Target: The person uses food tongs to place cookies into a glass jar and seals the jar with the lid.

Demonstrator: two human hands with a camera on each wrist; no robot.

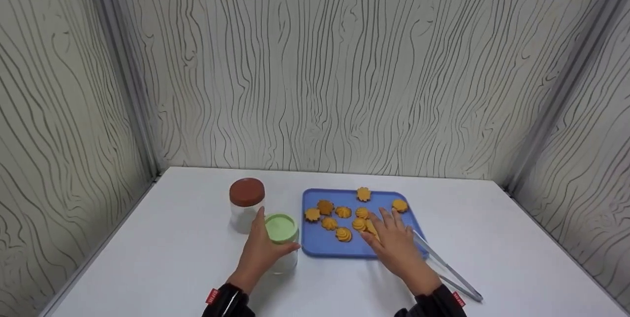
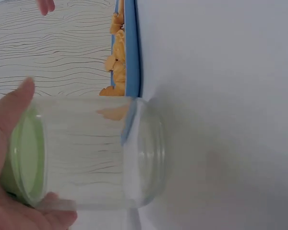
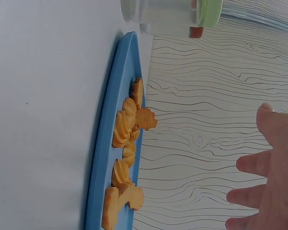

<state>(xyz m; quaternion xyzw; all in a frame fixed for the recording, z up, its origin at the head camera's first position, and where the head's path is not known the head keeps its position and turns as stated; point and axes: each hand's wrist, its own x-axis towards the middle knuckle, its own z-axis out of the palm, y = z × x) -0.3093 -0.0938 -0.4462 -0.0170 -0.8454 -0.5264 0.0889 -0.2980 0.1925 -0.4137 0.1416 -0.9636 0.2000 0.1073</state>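
Observation:
In the head view my left hand (image 1: pixel 260 253) is around the top of a clear jar with a light green lid (image 1: pixel 281 228). The left wrist view shows the thumb on one side of the green lid (image 2: pixel 29 153) and curled fingers on the other; the clear jar (image 2: pixel 96 153) looks empty. My right hand (image 1: pixel 396 245) hovers over the right part of a blue tray (image 1: pixel 320 248), fingers spread and holding nothing. Several golden cookies (image 1: pixel 343 234) lie on the tray, some partly hidden by that hand. In the right wrist view, the fingers (image 3: pixel 252 196) are apart from the cookies (image 3: pixel 120 129).
A second clear jar with a red-brown lid (image 1: pixel 247 192) stands behind the left hand. Metal tongs (image 1: pixel 450 268) lie at the tray's right side, partly behind the right hand. Wood-patterned panels (image 1: pixel 315 71) enclose the white table (image 1: pixel 182 238) at back and sides.

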